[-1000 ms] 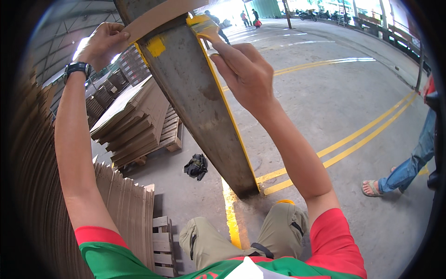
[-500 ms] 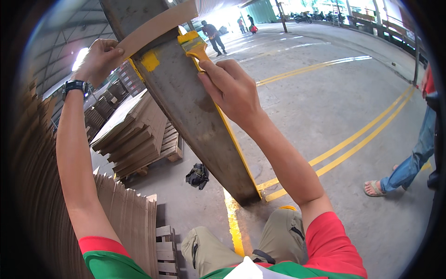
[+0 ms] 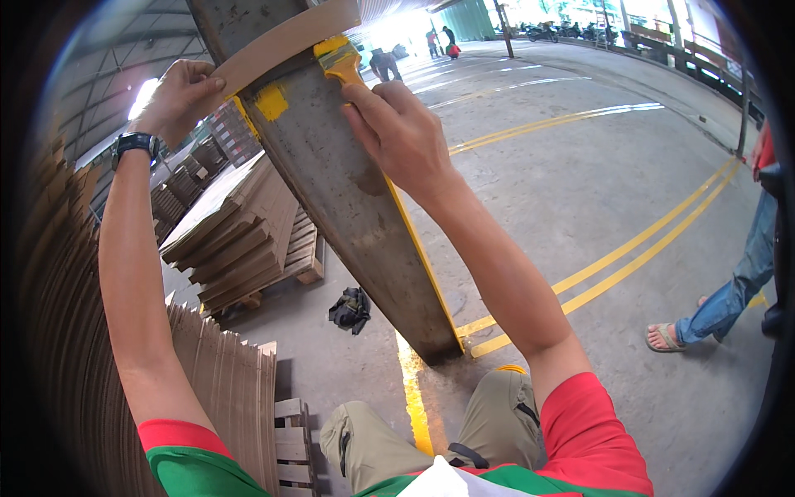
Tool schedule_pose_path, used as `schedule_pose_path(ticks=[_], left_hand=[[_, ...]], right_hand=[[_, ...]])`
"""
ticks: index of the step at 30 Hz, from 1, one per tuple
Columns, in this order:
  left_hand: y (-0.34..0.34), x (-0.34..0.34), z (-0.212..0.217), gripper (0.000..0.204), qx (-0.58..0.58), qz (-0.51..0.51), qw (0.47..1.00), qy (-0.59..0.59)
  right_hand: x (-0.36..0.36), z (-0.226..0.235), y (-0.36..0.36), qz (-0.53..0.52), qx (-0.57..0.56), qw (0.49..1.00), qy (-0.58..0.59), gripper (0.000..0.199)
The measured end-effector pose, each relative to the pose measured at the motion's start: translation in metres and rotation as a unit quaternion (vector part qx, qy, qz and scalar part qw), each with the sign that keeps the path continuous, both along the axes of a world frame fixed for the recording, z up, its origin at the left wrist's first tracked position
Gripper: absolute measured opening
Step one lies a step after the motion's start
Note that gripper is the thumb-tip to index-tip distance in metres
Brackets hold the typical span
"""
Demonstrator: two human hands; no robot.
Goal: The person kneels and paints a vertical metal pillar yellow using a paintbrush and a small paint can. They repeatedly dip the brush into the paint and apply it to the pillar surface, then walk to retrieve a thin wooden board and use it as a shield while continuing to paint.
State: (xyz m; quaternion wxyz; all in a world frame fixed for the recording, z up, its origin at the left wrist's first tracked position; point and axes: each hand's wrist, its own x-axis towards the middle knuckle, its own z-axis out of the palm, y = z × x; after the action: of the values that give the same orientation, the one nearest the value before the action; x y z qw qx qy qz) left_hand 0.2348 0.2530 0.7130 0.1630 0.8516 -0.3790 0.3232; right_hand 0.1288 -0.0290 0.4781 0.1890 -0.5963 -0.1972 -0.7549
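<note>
A grey steel column rises in front of me, its right edge painted yellow, with a yellow patch on its face. My left hand pinches the left end of a brown cardboard strip, which lies across the column above that patch. In my right hand is a paintbrush loaded with yellow paint. Its bristles touch the column just under the strip's right part, near the right edge, where fresh yellow shows.
Stacked cardboard sheets rest on a wooden pallet to the left, with more cardboard close by my left arm. A black bag lies on the floor. At right stands a person in jeans; others are farther back.
The paintbrush in my right hand has moved slightly up and left, from the column's right edge onto its face beneath the strip. My left hand still holds the strip there.
</note>
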Motion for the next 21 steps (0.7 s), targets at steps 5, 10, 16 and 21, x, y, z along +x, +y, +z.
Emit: schedule_pose_path(ticks=[5, 10, 16, 21], left_hand=[[0.003, 0.003, 0.003, 0.045, 0.030, 0.041, 0.996, -0.072], [0.003, 0.004, 0.008, 0.049, 0.014, 0.060, 0.998, 0.015], [0.002, 0.000, 0.012, 0.055, 0.076, 0.088, 0.993, 0.004], [0.005, 0.001, 0.004, 0.055, -0.006, 0.036, 0.999, 0.039]], right_hand=[[0.001, -0.002, -0.003, -0.001, 0.015, 0.999, -0.033, 0.027], [0.005, -0.004, 0.000, -0.004, 0.005, 0.999, -0.039, 0.025], [-0.002, -0.005, 0.000, -0.009, 0.000, 1.000, -0.028, 0.024], [-0.002, 0.003, 0.000, -0.026, -0.004, 1.000, -0.017, 0.023]])
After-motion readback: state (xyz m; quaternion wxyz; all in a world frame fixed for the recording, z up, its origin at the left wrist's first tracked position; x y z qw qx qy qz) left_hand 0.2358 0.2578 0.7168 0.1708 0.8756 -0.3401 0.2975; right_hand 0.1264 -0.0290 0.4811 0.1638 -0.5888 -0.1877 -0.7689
